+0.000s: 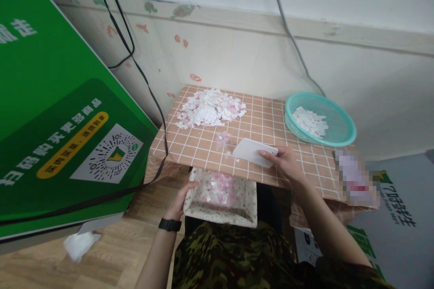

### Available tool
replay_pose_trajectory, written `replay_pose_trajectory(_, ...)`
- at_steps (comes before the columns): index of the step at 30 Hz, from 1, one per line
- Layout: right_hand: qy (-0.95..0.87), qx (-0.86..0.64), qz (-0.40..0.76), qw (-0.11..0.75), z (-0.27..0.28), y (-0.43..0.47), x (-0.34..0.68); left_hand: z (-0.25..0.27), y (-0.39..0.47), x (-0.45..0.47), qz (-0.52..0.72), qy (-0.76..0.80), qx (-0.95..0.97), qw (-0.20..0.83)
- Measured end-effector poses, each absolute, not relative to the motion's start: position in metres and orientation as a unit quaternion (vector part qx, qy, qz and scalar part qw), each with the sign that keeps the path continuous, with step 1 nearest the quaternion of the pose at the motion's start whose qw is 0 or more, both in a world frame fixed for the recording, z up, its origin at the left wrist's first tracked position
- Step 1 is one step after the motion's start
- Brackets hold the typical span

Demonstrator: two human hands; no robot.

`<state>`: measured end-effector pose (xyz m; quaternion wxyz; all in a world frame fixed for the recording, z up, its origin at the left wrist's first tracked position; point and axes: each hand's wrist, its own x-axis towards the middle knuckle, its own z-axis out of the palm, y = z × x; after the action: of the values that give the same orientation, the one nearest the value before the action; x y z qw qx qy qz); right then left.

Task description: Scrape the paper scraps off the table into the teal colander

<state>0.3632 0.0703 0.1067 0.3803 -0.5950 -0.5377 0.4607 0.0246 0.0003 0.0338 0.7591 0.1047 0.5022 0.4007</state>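
Note:
My left hand (181, 201) grips the left side of a speckled cream rectangular tray (220, 217), held just below the table's front edge. Pink and white paper scraps (219, 188) lie inside it. In my right hand (283, 160) is a flat white card (252, 151), pinched at its right end and held low over the table. Just left of the card, a few small pink and white scraps (223, 139) lie on the cloth. Farther back rests a large heap of torn white and pink paper (212, 108).
A checked brown cloth (264, 119) covers the table against the wall. At the right stands a turquoise basket (346, 133) with white paper pieces (310, 122). A blurred-out flat item (356, 178) lies at the right edge. A green sign (61, 99) and black cable (158, 99) flank the left.

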Motion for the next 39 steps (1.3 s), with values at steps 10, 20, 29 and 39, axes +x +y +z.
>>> replay_pose_trajectory(10, -0.586, -0.585, 0.428, 0.362, 0.107, 0.052, 0.345, 0.033, 0.001, 0.025, 0.398, 0.505, 0.122, 0.756)
replay_pose_trajectory(20, -0.574, -0.573, 0.448, 0.376, 0.118, 0.049, 0.338, 0.032, 0.001, 0.025, 0.4, 0.488, 0.116, 0.767)
replay_pose_trajectory(29, -0.557, -0.62, 0.395, 0.386, 0.109, 0.076, 0.343, 0.028, -0.002, 0.018, 0.41, 0.483, 0.119, 0.764)
replay_pose_trajectory(39, -0.596, -0.568, 0.439, 0.358, 0.108, 0.068, 0.319, 0.03, -0.001, 0.016, 0.41, 0.493, 0.131, 0.756)
